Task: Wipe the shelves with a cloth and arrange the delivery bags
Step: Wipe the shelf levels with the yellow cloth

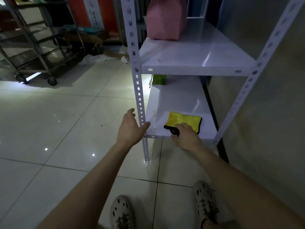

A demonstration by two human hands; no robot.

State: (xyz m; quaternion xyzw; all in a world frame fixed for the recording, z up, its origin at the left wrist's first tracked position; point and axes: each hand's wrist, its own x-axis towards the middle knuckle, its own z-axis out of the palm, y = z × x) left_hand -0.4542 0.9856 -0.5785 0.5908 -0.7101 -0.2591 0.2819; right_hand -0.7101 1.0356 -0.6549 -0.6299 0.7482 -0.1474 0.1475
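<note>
A yellow cloth (183, 120) with a black edge lies flat on the bottom shelf (178, 100) of a white metal rack. My right hand (186, 136) rests on the cloth's near edge at the shelf's front, fingers pressing it down. My left hand (130, 128) is open beside the rack's front left post (140, 103), thumb touching the post. A pink delivery bag (165, 19) stands at the back left of the shelf above (194, 52). A green bag (159, 79) stands at the back of the bottom shelf, mostly hidden by the upper shelf.
A steel trolley on castors (38, 47) stands far left. Crumpled paper and cardboard (105, 57) litter the tiled floor behind the rack. A grey wall (272, 113) runs along the rack's right side. My two feet in perforated shoes (206, 207) stand on the tiles below.
</note>
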